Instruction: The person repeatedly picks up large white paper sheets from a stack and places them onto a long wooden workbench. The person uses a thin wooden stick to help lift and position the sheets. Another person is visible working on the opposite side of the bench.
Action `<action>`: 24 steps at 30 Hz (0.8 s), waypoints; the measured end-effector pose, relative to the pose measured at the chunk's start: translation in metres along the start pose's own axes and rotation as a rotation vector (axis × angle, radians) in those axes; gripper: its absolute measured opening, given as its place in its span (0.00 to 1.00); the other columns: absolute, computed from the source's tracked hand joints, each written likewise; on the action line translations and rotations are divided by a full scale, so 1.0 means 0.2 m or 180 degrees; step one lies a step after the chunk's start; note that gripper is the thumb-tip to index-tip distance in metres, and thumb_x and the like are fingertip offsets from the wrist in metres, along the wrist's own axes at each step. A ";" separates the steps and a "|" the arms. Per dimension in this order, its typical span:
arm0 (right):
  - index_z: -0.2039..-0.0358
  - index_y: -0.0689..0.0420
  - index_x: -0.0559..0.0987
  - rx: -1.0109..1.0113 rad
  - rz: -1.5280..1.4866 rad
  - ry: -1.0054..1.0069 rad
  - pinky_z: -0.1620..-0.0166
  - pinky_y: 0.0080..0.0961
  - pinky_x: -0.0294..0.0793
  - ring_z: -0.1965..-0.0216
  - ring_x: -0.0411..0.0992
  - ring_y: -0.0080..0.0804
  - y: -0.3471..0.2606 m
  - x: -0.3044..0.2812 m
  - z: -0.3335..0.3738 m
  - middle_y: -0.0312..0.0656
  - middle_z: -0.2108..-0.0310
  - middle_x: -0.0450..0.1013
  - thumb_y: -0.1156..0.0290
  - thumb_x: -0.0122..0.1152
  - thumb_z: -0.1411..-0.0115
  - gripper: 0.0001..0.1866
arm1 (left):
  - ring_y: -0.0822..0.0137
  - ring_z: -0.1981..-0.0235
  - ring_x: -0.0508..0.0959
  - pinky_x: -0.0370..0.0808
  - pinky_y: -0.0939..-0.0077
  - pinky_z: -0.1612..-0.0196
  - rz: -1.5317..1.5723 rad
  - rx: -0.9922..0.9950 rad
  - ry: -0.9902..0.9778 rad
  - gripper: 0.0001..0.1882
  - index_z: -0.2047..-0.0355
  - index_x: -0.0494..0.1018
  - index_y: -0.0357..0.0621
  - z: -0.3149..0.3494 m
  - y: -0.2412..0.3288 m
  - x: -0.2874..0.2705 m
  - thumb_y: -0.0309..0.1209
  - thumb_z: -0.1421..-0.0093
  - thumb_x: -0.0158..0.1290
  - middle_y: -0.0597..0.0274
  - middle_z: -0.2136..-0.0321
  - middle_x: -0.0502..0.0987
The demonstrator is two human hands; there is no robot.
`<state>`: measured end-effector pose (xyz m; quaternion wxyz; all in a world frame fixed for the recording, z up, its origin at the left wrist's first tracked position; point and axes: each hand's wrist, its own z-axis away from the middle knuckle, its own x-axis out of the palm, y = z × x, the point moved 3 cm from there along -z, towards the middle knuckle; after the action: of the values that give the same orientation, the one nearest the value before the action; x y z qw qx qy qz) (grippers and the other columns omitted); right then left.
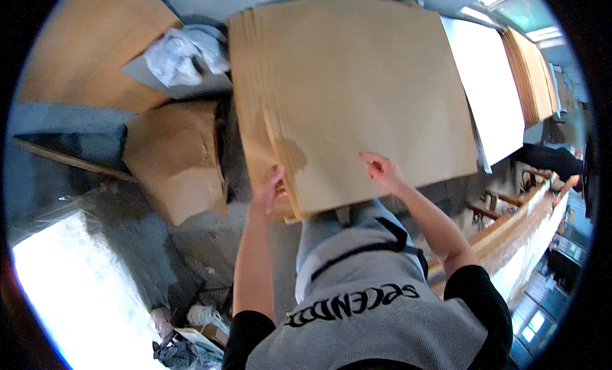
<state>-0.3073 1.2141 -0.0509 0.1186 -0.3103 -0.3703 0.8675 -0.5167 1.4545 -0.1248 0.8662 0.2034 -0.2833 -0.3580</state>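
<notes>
A large stack of flat brown cardboard sheets (363,96) lies in front of me, its near edge close to my legs. Along its left side a narrow raised cardboard edge (285,172) runs toward me, with a dark shadow beside it. My left hand (273,190) is at that raised edge, fingers loosely bent and apart; whether they touch it is hard to tell. Over the near part of the top sheet hovers my right hand (384,173), index finger stretched out and the others slightly curled, holding nothing.
Left of the stack are a torn cardboard piece (175,156) and crumpled white plastic (185,54). A white sheet stack (488,83) and more brown sheets (528,73) stand to the right. A long wooden-edged bench (516,233) and another person (551,162) are at far right.
</notes>
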 end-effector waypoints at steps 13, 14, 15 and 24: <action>0.67 0.54 0.79 0.0765 -0.0700 -0.1124 0.67 0.18 0.66 0.73 0.65 0.18 0.76 -0.26 0.44 0.31 0.74 0.73 0.59 0.58 0.49 0.14 | 0.63 0.58 0.68 0.69 0.71 0.62 0.1742 -0.0086 -0.0290 0.25 0.54 0.60 0.50 0.14 -0.63 0.67 0.42 0.50 0.54 0.62 0.57 0.66; 0.68 0.53 0.80 0.0984 -0.0758 -0.1434 0.67 0.19 0.67 0.74 0.65 0.18 0.63 -0.25 0.45 0.32 0.75 0.73 0.59 0.57 0.49 0.13 | 0.63 0.63 0.71 0.70 0.72 0.66 0.1950 -0.0186 -0.0012 0.23 0.56 0.61 0.46 0.04 -0.69 0.71 0.41 0.49 0.53 0.60 0.60 0.68; 0.69 0.53 0.80 0.0433 -0.0803 -0.1443 0.70 0.18 0.65 0.77 0.64 0.18 0.84 -0.16 0.42 0.32 0.80 0.70 0.58 0.58 0.49 0.13 | 0.63 0.68 0.73 0.71 0.74 0.70 0.2120 -0.0315 0.0220 0.21 0.58 0.62 0.43 -0.03 -0.71 0.77 0.41 0.48 0.52 0.58 0.64 0.70; 0.74 0.52 0.71 0.1519 -0.3131 -0.0877 0.83 0.13 0.48 0.85 0.52 0.13 1.08 -0.39 0.35 0.28 0.84 0.60 0.55 0.54 0.46 0.14 | 0.68 0.85 0.63 0.59 0.80 0.84 0.1895 -0.0027 0.1370 0.11 0.67 0.65 0.43 -0.13 -0.66 0.95 0.37 0.44 0.48 0.60 0.77 0.69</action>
<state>-0.2850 0.9889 -0.1335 0.5264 0.0504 -0.2770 0.8022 -0.4554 1.2309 -0.1526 0.9730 0.1791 -0.1399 -0.0405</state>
